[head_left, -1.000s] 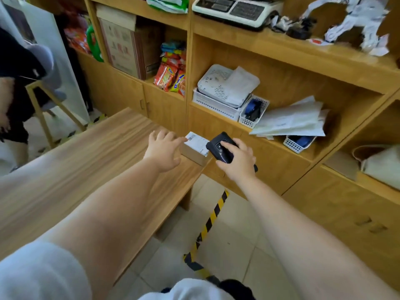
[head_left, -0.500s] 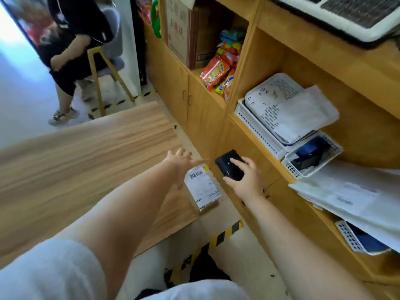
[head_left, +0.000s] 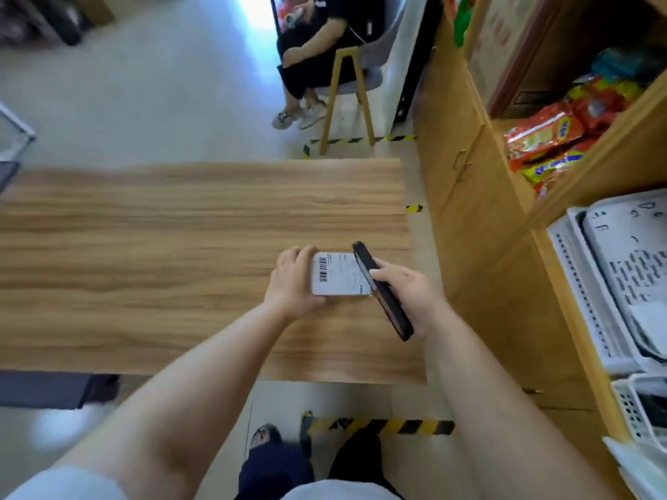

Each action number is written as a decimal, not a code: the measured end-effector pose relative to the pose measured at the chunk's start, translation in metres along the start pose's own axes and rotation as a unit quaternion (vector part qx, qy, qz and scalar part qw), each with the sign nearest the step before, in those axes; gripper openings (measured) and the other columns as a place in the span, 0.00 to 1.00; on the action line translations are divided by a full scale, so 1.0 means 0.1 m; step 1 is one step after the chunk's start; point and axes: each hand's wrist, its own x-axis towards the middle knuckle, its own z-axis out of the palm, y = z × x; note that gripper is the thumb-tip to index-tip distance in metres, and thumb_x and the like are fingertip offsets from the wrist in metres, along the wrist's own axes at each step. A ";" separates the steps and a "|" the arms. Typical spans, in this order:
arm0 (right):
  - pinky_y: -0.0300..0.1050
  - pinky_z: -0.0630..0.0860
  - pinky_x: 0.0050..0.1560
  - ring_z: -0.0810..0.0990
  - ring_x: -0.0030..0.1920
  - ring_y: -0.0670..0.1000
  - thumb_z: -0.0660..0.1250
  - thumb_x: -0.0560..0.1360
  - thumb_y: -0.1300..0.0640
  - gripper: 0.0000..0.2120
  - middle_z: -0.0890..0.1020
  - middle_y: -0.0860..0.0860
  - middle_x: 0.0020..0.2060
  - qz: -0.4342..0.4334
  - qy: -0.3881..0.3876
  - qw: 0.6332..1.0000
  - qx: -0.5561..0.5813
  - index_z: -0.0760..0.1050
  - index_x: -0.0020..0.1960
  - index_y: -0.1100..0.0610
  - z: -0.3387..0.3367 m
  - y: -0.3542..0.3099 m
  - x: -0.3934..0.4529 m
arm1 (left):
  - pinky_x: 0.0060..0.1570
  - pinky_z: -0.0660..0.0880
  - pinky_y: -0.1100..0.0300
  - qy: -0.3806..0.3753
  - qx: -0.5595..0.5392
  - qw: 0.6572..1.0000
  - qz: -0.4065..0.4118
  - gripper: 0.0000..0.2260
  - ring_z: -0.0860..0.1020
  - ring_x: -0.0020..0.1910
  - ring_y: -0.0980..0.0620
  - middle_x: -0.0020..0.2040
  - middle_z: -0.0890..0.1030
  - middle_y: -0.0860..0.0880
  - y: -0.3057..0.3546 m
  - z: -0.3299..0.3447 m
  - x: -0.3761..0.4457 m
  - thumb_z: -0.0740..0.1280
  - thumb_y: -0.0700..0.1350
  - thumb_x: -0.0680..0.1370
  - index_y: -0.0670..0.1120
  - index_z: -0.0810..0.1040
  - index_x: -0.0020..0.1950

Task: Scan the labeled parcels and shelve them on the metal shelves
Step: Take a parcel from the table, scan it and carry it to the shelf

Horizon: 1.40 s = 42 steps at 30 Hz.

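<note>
A small parcel (head_left: 339,274) with a white barcode label on top sits near the right end of the wooden table (head_left: 162,254). My left hand (head_left: 294,281) grips the parcel's left side, fingers curled over its far edge and thumb at its near edge. My right hand (head_left: 406,292) holds a black handheld scanner (head_left: 382,290), tilted on edge just above the parcel's right side. No metal shelves are in view.
Wooden cabinets and open shelves (head_left: 480,211) line the right side, holding snack packets (head_left: 552,138) and white baskets with papers (head_left: 613,283). A person sits on a chair (head_left: 346,88) beyond the table's far edge. Yellow-black tape (head_left: 382,425) marks the floor by my feet.
My view has swung left, so the table now lies square ahead. My left hand has taken hold of the parcel and my right hand has brought the scanner over its label.
</note>
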 end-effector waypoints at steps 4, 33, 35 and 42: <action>0.46 0.73 0.37 0.77 0.37 0.55 0.67 0.76 0.47 0.16 0.79 0.57 0.41 0.146 -0.124 0.981 -0.003 0.78 0.53 0.59 0.69 -0.08 0.09 | 0.64 0.66 0.48 0.102 0.005 0.993 -0.065 0.39 0.67 0.68 0.44 0.68 0.69 0.46 -0.71 -0.36 -0.42 0.76 0.46 0.64 0.47 0.66 0.73; 0.42 0.66 0.64 0.68 0.68 0.51 0.74 0.72 0.49 0.27 0.72 0.48 0.67 -0.315 -0.332 0.752 -0.475 0.73 0.70 0.45 7.73 1.39 -0.97 | 0.62 0.72 0.45 0.415 -0.144 0.689 -0.577 0.41 0.73 0.63 0.42 0.62 0.73 0.47 -6.01 -2.29 -4.30 0.80 0.61 0.58 0.50 0.68 0.66; 0.49 0.62 0.70 0.61 0.71 0.53 0.71 0.73 0.46 0.28 0.65 0.48 0.73 -0.375 -0.328 0.690 -0.524 0.70 0.72 0.42 8.28 1.54 -1.04 | 0.63 0.70 0.45 0.429 -0.153 0.663 -0.594 0.41 0.72 0.64 0.41 0.63 0.73 0.45 -6.40 -2.37 -4.59 0.81 0.59 0.60 0.48 0.67 0.67; 0.55 0.61 0.71 0.61 0.70 0.56 0.69 0.74 0.44 0.28 0.61 0.48 0.75 -0.503 -0.351 0.552 -0.565 0.69 0.72 0.42 9.90 1.72 -1.03 | 0.64 0.71 0.47 0.524 -0.215 0.526 -0.634 0.43 0.71 0.65 0.40 0.64 0.73 0.42 -7.51 -2.76 -5.11 0.82 0.58 0.62 0.41 0.68 0.67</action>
